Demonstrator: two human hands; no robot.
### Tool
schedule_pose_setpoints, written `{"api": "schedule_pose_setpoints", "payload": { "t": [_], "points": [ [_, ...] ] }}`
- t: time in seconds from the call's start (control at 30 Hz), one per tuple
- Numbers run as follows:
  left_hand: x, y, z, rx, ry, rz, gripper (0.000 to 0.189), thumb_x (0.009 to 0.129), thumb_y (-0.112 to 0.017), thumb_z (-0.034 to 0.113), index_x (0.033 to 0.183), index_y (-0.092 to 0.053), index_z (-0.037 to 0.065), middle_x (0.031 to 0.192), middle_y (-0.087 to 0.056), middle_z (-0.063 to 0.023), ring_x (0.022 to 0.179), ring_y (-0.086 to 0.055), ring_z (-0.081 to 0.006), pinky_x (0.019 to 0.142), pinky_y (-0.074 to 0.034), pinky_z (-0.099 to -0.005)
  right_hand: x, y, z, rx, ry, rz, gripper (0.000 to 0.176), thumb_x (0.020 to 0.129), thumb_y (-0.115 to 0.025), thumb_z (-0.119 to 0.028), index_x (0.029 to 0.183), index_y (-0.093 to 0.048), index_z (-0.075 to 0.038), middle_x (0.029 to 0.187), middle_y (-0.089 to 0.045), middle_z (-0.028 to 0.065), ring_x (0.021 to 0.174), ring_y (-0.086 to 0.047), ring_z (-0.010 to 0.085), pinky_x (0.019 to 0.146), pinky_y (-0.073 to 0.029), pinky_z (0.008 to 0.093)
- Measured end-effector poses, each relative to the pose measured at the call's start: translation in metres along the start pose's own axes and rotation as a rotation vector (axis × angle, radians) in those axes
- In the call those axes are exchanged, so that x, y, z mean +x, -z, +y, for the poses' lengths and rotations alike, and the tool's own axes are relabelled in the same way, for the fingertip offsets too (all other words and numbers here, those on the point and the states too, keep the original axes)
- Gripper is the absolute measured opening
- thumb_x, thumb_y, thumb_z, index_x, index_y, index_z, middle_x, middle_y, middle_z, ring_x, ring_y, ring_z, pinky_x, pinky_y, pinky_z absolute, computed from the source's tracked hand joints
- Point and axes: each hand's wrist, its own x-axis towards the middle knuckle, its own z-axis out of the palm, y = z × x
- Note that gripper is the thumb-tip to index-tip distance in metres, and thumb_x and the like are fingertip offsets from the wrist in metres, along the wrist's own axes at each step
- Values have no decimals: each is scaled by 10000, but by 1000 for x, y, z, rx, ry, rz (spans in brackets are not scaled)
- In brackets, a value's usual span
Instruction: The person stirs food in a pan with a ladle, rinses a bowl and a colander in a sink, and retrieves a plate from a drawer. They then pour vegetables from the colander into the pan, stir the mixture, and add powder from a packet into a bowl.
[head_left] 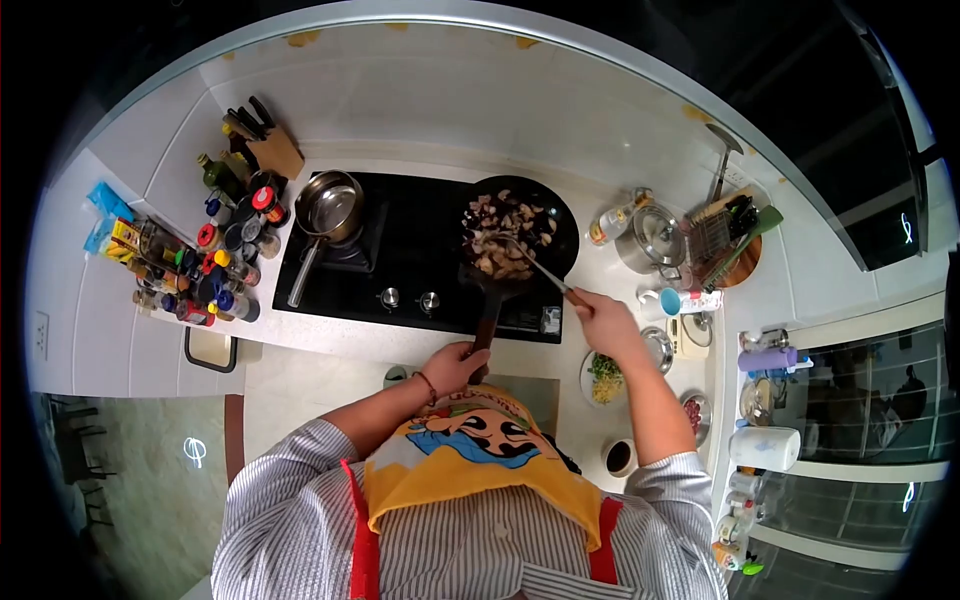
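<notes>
A black wok (562, 222) sits on the right side of the black cooktop (350, 308), with browned pieces of food (505, 240) inside. My left hand (455, 368) is closed round the wok's dark handle (487, 318), just in front of my apron. My right hand (606, 322) grips the wooden handle of a metal spatula (546, 272), which reaches into the wok from the right. The spatula's head lies among the food and is hard to make out. A steel saucepan (331, 204) stands on the left burner, its handle pointing toward me.
Many seasoning bottles and jars (215, 265) crowd the left counter, near a knife block (275, 150). To the right stand a lidded steel pot (655, 240), a utensil holder (742, 262), a plate of chopped vegetables (604, 378) and a bowl of dark liquid (620, 458).
</notes>
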Motion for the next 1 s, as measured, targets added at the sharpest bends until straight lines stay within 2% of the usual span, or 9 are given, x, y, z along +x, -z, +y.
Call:
{"api": "schedule_pose_setpoints", "payload": {
  "t": [0.07, 0.17, 0.33, 0.43, 0.53, 0.63, 0.73, 0.8, 1.0],
  "points": [
    [2, 1, -2, 21, -26, 7, 357, 1051, -583, 355, 1049, -647, 4, 871, -690, -36, 722, -624, -105, 622, -528, -270, -4, 26, -1, -2, -36, -32, 361, 964, -606, -239, 1303, -687, -143, 1094, -710, 234, 1028, -665, 440, 918, -539, 494],
    [8, 3, -16, 43, -74, 12, 358, 1050, -582, 360, 1050, -646, 7, 868, -687, -34, 712, -623, -105, 601, -528, -270, 13, 34, 7, 32, -48, 164, 359, 969, -595, -227, 1304, -679, -129, 1078, -710, 239, 1029, -662, 442, 903, -541, 493],
    [5, 2, -9, 51, -68, 19, 360, 1051, -579, 359, 1063, -648, 6, 884, -701, -39, 715, -628, -106, 609, -529, -271, 56, -5, 10, -7, -94, 89, 384, 973, -579, -216, 1337, -658, -124, 1090, -707, 245, 1044, -659, 446, 918, -538, 492],
    [4, 1, -4, 36, -23, 25, 358, 1051, -579, 352, 1053, -653, 1, 889, -706, -38, 721, -630, -105, 633, -524, -274, 51, -39, 32, 37, 40, 87, 392, 966, -590, -248, 1352, -654, -214, 1084, -715, 230, 1030, -666, 436, 905, -549, 503],
    [12, 1, -19, 68, -100, 24, 352, 1051, -578, 345, 1032, -659, 3, 881, -702, -34, 716, -627, -100, 626, -519, -270, 26, 16, 3, -114, -6, -64, 385, 965, -590, -251, 1343, -662, -243, 1075, -725, 212, 1010, -681, 415, 879, -556, 502],
    [13, 3, -20, 62, -116, 40, 349, 1051, -576, 337, 1020, -663, 1, 878, -702, -31, 714, -628, -102, 643, -522, -276, -3, 89, -35, -330, -2, -65, 368, 959, -596, -239, 1317, -681, -246, 1039, -736, 192, 972, -697, 396, 837, -562, 508],
    [4, 4, -9, 86, -56, 28, 343, 1053, -574, 329, 1031, -661, -2, 876, -703, -30, 720, -631, -106, 663, -526, -276, -7, 91, -37, -438, 11, -115, 371, 954, -597, -224, 1314, -680, -260, 1001, -740, 179, 940, -704, 392, 799, -560, 524],
    [3, 4, -4, 25, 23, 14, 346, 1054, -574, 331, 1036, -660, -3, 863, -699, -26, 721, -632, -108, 669, -531, -274, 2, 70, -34, -430, 10, -115, 383, 953, -597, -223, 1327, -671, -257, 993, -741, 177, 937, -705, 391, 802, -559, 530],
    [9, 4, -13, 87, -32, 14, 354, 1055, -567, 350, 1064, -647, 5, 885, -694, -36, 721, -636, -104, 600, -542, -262, 40, -16, -9, -203, -81, -55, 419, 962, -591, -231, 1379, -634, -214, 1036, -736, 200, 981, -691, 415, 870, -552, 518]
  ]
}}
